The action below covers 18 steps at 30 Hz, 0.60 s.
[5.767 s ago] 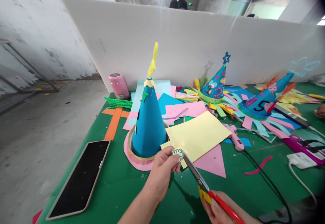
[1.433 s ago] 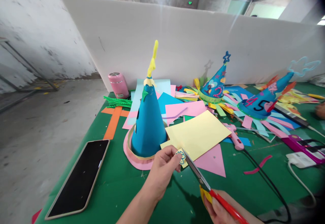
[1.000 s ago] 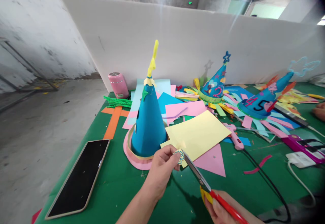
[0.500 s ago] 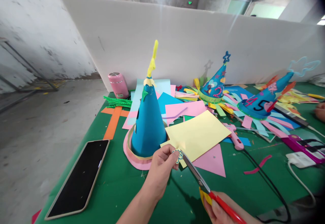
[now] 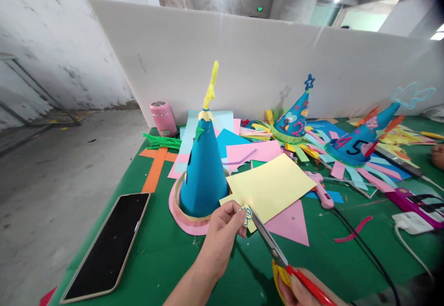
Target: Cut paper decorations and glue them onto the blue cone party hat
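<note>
Table (image 5: 156,259) carries blue hat (image 5: 206,171) beside left hand (image 5: 221,228); a bump could tip it. Yellow sheet (image 5: 272,185) lies just beyond scissors (image 5: 276,254), could get nicked. Right fingers (image 5: 298,292) wrap the handles (image 5: 308,284). Left fingers (image 5: 237,219) pinch cutout (image 5: 247,216) at blade tips (image 5: 252,211); a slip could clip its outline.

Passage lies between phone (image 5: 109,246) and left hand (image 5: 222,232), blocked behind by the blue hat (image 5: 205,176).

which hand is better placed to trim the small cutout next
Probably the right hand: it grips the red-and-yellow scissors, whose blades point toward the small cutout. The left hand is busy pinching that cutout.
</note>
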Tool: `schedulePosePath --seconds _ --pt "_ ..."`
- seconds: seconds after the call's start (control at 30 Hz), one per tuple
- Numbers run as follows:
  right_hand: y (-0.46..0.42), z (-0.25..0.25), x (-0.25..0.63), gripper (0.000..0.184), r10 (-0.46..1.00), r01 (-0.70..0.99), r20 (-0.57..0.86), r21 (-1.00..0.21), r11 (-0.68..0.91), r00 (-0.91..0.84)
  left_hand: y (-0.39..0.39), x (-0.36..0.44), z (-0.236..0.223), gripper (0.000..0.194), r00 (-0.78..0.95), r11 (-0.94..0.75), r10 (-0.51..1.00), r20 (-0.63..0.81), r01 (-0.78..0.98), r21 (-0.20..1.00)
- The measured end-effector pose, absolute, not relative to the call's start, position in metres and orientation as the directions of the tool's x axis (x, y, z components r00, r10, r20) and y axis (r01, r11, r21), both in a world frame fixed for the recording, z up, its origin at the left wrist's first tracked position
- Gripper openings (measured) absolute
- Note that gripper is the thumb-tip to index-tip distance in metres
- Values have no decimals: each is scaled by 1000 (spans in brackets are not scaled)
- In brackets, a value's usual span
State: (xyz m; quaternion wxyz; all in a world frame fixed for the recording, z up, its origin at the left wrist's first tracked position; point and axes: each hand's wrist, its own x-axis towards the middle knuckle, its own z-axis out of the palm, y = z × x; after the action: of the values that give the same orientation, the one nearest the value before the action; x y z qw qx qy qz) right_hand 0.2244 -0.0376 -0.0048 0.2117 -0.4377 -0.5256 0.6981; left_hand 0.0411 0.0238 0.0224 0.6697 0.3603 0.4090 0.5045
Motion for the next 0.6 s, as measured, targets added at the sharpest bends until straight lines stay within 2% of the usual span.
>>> schedulePosePath --seconds 0.13,0.33,0.6 --pt "-38 -10 224 61 768 162 -377 -925 -345 -518 23 42 23 24 159 230 970 -182 -377 897" --pt "-31 11 220 61 752 236 -377 -926 -295 -541 24 42 27 25 167 239 967 -191 -349 906" --pt "-35 3 225 56 754 182 -350 -936 -300 -556 23 42 31 25 187 239 965 -185 -326 915"
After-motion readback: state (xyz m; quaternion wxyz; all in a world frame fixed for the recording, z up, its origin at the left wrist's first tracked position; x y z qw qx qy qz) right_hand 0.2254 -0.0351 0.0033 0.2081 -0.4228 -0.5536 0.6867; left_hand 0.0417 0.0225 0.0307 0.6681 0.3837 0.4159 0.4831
